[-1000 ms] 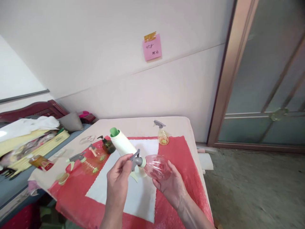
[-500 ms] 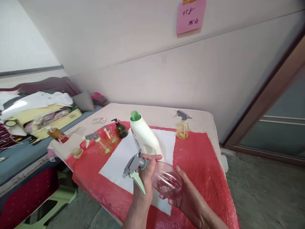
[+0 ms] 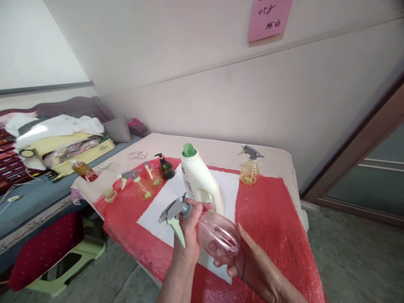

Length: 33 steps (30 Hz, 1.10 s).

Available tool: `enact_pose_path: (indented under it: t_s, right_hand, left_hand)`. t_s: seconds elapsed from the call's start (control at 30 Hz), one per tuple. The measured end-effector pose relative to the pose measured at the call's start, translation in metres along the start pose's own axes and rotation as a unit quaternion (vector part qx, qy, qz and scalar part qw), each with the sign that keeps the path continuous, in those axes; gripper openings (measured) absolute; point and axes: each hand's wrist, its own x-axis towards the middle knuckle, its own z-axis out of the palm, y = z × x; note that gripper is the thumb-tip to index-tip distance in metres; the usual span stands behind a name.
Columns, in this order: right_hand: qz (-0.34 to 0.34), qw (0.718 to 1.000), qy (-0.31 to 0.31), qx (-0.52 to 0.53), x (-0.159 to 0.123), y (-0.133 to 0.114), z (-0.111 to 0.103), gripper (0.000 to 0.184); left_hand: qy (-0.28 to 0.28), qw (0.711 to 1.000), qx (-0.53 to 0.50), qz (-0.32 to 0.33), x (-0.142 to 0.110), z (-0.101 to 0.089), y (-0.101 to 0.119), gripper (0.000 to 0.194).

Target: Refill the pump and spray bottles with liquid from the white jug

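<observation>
Held across the front of the table is a clear pink spray bottle [image 3: 217, 236] with a grey trigger head and pale green lever, tilted so the head points left. My left hand [image 3: 191, 229] is closed around its neck just below the head. Around the rounded base curls my right hand [image 3: 249, 261], its fingers partly hidden beneath. Just behind the bottle stands a cream jug [image 3: 202, 179] with an open top and a green spout, on a white cloth [image 3: 159, 219] laid over a red cover [image 3: 265, 227].
On the left stand two amber spray bottles [image 3: 143, 187], a dark pump bottle [image 3: 166, 168] and a small cap [image 3: 110, 195]. Another amber spray bottle [image 3: 249, 171] is at the back right. A stool [image 3: 59, 252] and a bed [image 3: 19, 214] lie left; a wall [image 3: 221, 101] runs behind.
The view has shifted slightly left, so the table items appear further right. Both hands keep their hold on the pink spray bottle, whose head has dipped a little to the left.
</observation>
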Motion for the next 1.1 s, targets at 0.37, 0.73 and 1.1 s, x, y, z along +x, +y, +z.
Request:
enact_pose_path:
  t_s: [0.37,0.73,1.1]
  right_hand:
    - [0.012,0.999,-0.012,0.041,-0.003,0.0,0.0,0.064]
    - [0.011,0.999,-0.011,0.048,-0.003,0.002,-0.001,0.06]
    - [-0.135,0.989,0.048,0.025,0.0,-0.008,-0.016,0.06]
  left_hand:
    - [0.01,0.999,-0.04,-0.007,0.006,0.0,-0.003,0.029]
    - [0.018,0.998,-0.052,-0.016,0.006,0.0,-0.009,0.033]
    - [0.213,0.954,-0.209,0.008,0.038,-0.033,0.008,0.03]
